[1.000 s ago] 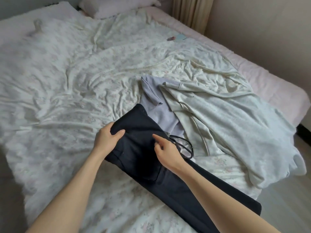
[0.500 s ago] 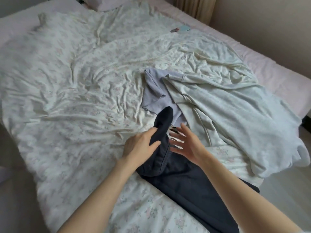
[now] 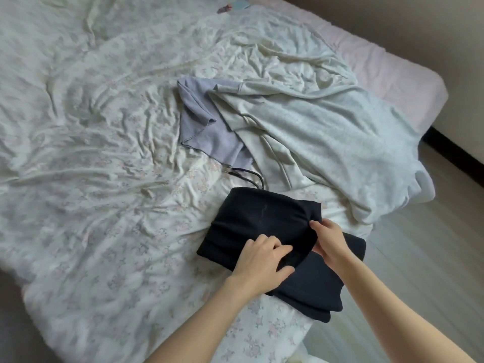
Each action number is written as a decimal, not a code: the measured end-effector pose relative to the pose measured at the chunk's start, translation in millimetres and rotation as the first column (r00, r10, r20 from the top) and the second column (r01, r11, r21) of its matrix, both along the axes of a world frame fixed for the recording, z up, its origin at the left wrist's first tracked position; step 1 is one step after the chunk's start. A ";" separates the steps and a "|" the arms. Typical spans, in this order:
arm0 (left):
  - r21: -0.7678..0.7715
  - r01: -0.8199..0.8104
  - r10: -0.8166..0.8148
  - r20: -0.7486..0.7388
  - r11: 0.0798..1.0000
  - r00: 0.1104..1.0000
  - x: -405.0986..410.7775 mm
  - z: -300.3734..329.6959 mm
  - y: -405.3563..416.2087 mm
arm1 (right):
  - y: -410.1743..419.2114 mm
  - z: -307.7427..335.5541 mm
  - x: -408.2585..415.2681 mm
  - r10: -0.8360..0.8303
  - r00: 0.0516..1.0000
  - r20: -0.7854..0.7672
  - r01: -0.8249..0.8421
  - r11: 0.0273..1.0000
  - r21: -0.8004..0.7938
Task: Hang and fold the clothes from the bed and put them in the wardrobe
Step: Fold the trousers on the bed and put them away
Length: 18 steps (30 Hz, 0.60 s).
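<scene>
A pair of black trousers (image 3: 262, 218) lies folded over on itself near the bed's right front corner, its lower part hanging past the edge. My left hand (image 3: 262, 259) lies on the near edge of the top layer, fingers above and thumb under the fold. The right hand (image 3: 330, 241) pinches the top layer's right corner. A black drawstring (image 3: 247, 177) sticks out behind the trousers. Further back lie a lavender garment (image 3: 204, 132) and a light grey hooded top (image 3: 330, 132), which partly covers it.
The bed (image 3: 91, 153) wears a crumpled floral sheet. A small bluish card (image 3: 241, 4) lies near its far edge. A pale pink mattress edge (image 3: 392, 72) runs along the right, with wooden floor (image 3: 432, 258) and a dark skirting board beyond.
The waist end of the trousers, which my hands lifted half a second ago, now lies folded down over the legs. Both hands have moved nearer and right with it.
</scene>
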<state>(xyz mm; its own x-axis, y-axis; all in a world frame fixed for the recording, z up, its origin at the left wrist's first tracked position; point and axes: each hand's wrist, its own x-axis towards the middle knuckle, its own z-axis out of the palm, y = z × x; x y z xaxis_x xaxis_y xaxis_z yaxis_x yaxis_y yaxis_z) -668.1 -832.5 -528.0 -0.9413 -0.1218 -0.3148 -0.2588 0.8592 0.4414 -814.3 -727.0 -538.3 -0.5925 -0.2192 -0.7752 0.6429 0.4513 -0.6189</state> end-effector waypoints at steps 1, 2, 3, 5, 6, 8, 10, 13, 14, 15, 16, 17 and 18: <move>-0.037 -0.063 0.061 -0.053 0.997 0.997 5.2 -8.7 2.2 | 7.6 -8.3 0.6 -0.027 1.000 0.009 0.027 0.999 0.044; -0.071 -0.137 0.132 -0.066 0.988 0.989 9.8 -14.1 1.8 | 15.2 -18.0 1.2 -0.049 0.999 0.023 0.047 0.996 0.076; -0.110 -0.205 0.200 -0.053 0.973 0.978 13.9 -22.1 0.4 | 22.8 -27.5 1.9 -0.057 0.998 0.037 0.053 0.993 0.103; -0.156 -0.318 0.337 0.112 0.935 0.935 23.2 -34.3 -7.4 | 31.4 -40.4 2.0 -0.037 0.998 0.053 0.030 0.990 0.136; -0.177 -0.366 0.396 0.186 0.914 0.899 29.4 -41.6 -12.0 | 33.3 -44.4 1.2 -0.038 0.998 0.053 0.030 0.989 0.146; -0.228 -0.431 0.478 0.228 0.873 0.848 40.1 -49.2 -18.6 | 31.1 -45.8 1.1 -0.036 0.999 0.010 0.034 0.985 0.167; -0.168 -0.513 0.539 0.232 0.842 0.810 47.4 -52.6 -19.3 | 23.4 -41.2 3.6 0.087 0.981 -0.175 -0.036 0.962 0.272; 0.075 -0.723 0.706 0.169 0.686 0.687 50.7 -54.7 -26.3 | 4.4 -31.5 13.1 0.465 0.654 -0.597 -0.171 0.860 0.481; 0.160 -0.794 0.777 0.165 0.587 0.608 49.7 -53.6 -30.6 | -7.2 -27.5 16.5 0.551 0.497 -0.670 -0.247 0.830 0.500; 0.228 -0.849 0.836 0.179 0.477 0.518 47.9 -52.7 -36.2 | -21.4 -27.4 18.5 0.610 0.363 -0.704 -0.339 0.791 0.510; 0.269 -0.885 0.876 0.203 0.379 0.437 45.5 -51.1 -39.7 | -34.9 -26.1 20.1 0.648 0.273 -0.711 -0.420 0.745 0.518; 0.276 -0.914 0.906 0.222 0.296 0.360 43.9 -50.6 -42.1 | -51.2 -25.9 20.0 0.680 0.228 -0.697 -0.483 0.701 0.525; 0.259 -0.939 0.932 0.224 0.224 0.284 44.0 -51.1 -43.9 | -69.0 -27.1 18.7 0.709 0.220 -0.670 -0.535 0.662 0.524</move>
<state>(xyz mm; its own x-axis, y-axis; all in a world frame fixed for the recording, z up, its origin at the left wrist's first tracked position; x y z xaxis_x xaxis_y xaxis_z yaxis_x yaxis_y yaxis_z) -624.1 -876.4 -579.1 -0.2134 -0.8152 -0.5384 -0.7963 -0.1742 0.5793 -795.6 -796.0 -565.4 -0.6453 -0.7536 -0.1251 -0.6045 0.6039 -0.5195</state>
